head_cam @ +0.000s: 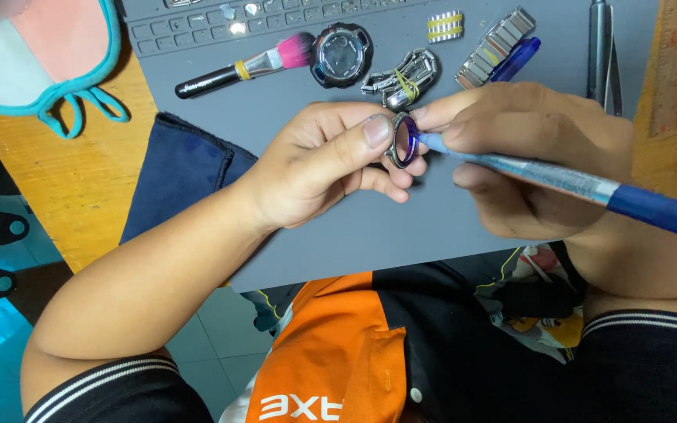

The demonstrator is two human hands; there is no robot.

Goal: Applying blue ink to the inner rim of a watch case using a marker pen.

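— What do the hands have?

— The left hand (324, 168) is closed on a small round watch case (403, 141) with a bluish-purple glass, thumb on its rim and fingers curled behind it, the case standing on edge. The right hand (530, 153) is closed round a blue pen-like tool (558, 178), whose pale tip touches the case at its right side. Both hover above the grey work mat (291, 102), near its middle.

— How would that case handle?

— Light and stiff, I judge, but the smooth metal looks slippery and the glass easy to scratch or smudge. The rim is the place to pinch it, as the thumb does, keeping off the glass.

— And around them?

— Toward the mat's far edge lie a pink-tipped brush (248, 64), a dark round watch body (342, 53), a folded metal bracelet bound with a yellow band (403, 78), and more bracelet links (495, 45). A dark blue cloth (178, 168) overlaps the mat's left edge; a teal-trimmed mask (45, 55) sits at the wooden table's far left corner.
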